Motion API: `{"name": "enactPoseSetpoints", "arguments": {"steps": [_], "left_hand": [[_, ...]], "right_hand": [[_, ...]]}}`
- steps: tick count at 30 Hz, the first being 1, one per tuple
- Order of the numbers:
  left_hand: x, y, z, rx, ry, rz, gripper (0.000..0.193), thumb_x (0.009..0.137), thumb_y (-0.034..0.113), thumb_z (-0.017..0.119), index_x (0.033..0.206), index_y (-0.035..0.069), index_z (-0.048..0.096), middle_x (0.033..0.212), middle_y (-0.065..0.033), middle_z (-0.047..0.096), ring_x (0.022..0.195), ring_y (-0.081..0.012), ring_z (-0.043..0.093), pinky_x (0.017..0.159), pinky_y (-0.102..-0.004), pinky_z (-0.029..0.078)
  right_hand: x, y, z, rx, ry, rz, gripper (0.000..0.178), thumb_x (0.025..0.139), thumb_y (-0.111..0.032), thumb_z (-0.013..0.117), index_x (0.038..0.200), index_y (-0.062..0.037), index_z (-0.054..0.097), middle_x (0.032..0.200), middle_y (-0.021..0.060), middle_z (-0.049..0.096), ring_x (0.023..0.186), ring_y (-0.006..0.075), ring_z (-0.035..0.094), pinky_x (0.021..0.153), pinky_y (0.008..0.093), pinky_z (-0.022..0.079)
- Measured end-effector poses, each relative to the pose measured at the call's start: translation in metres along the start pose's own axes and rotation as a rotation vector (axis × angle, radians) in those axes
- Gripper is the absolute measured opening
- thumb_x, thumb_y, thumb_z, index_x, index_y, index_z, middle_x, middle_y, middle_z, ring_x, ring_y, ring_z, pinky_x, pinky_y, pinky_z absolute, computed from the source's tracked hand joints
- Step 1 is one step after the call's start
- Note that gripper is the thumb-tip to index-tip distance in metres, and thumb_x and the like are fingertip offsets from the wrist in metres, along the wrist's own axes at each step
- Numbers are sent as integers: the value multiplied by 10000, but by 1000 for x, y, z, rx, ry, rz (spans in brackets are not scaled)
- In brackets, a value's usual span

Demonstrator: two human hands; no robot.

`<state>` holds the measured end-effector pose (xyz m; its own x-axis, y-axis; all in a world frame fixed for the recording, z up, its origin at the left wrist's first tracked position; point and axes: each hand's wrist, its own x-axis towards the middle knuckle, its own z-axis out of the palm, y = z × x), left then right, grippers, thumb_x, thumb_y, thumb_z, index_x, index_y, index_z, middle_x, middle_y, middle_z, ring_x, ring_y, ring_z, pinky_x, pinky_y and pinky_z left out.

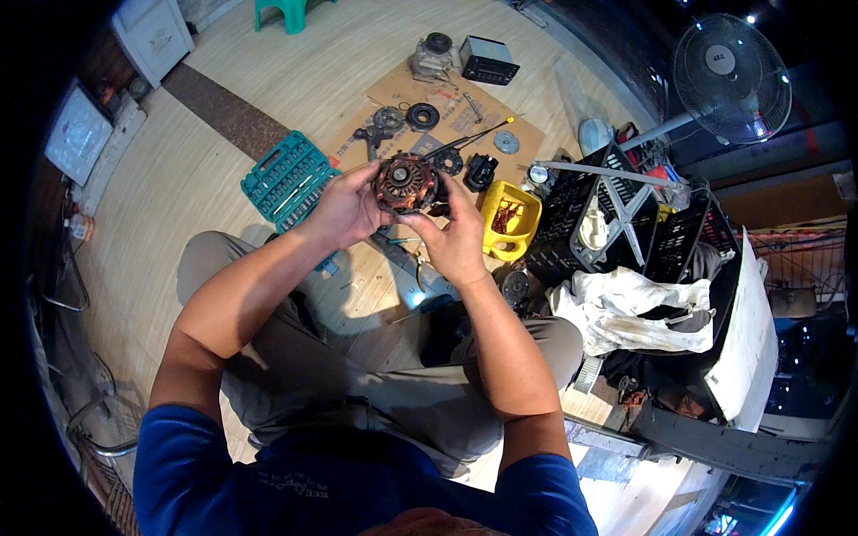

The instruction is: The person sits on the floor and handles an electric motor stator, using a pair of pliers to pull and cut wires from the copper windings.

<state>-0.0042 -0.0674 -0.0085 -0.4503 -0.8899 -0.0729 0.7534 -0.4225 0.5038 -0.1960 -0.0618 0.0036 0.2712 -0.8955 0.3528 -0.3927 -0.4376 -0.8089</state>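
Note:
Between both hands I hold a round alternator part [407, 183] with copper windings around a dark finned centre. My left hand [347, 210] is closed on its left edge. Gripping the lower right side is my right hand [454, 237], its thumb beneath the rim. Just beyond, on a flattened cardboard sheet [518, 121], lie a black pulley ring [422, 116], a metal housing piece [388, 120], a small grey disc [506, 142] and a black plastic part [481, 171]. A long thin tool with a yellow tip [487, 131] also rests there.
An open green socket set [290, 183] lies left of the cardboard. A cut yellow jug [514, 219] holding copper-coloured bits stands at the right, beside black crates [572, 234] and a white cloth [626, 308]. Farther back are a car radio [489, 61] and a standing fan [731, 79].

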Motion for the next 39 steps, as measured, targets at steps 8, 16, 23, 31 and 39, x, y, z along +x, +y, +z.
{"name": "enactPoseSetpoints", "arguments": {"steps": [8, 16, 23, 31, 39], "left_hand": [[-2, 1, 6, 58, 7, 24, 437, 1032, 292, 305, 1293, -15, 474, 1229, -173, 606, 1100, -255, 622, 927, -427, 528], [-4, 2, 11, 106, 42, 56, 419, 1035, 303, 327, 1282, 1, 479, 1221, -161, 606, 1076, -259, 634, 890, -414, 553], [-5, 5, 6, 130, 15, 49, 418, 1044, 309, 294, 1295, 14, 452, 1210, -157, 611, 1067, -265, 638, 888, -413, 557], [-8, 6, 4, 166, 79, 98, 371, 1032, 231, 347, 1260, -29, 482, 1157, -172, 629, 1019, -270, 657, 845, -422, 575], [-11, 1, 4, 262, 84, 98, 368, 1022, 205, 373, 1293, -34, 444, 1169, -158, 624, 1011, -258, 659, 833, -452, 579]], "right_hand": [[0, -1, -1, -8, -6, -16, 772, 724, -263, 814, 1308, 79, 442, 1197, 261, 583, 1081, 359, 603, 919, 396, 489], [-1, 6, 0, 17, -47, 11, 753, 774, -259, 772, 1342, 75, 407, 1232, 284, 558, 1154, 384, 564, 970, 408, 456], [-2, 7, 1, -2, -48, 25, 717, 805, -247, 745, 1347, 73, 401, 1228, 288, 558, 1158, 389, 559, 975, 407, 449], [1, 4, -5, 98, -125, 69, 680, 822, -237, 735, 1358, 44, 425, 1202, 246, 601, 1120, 323, 596, 958, 368, 456], [15, 8, -32, 341, -123, 331, 288, 907, -128, 632, 1140, 40, 643, 944, 64, 703, 857, 85, 600, 790, 244, 494]]}}
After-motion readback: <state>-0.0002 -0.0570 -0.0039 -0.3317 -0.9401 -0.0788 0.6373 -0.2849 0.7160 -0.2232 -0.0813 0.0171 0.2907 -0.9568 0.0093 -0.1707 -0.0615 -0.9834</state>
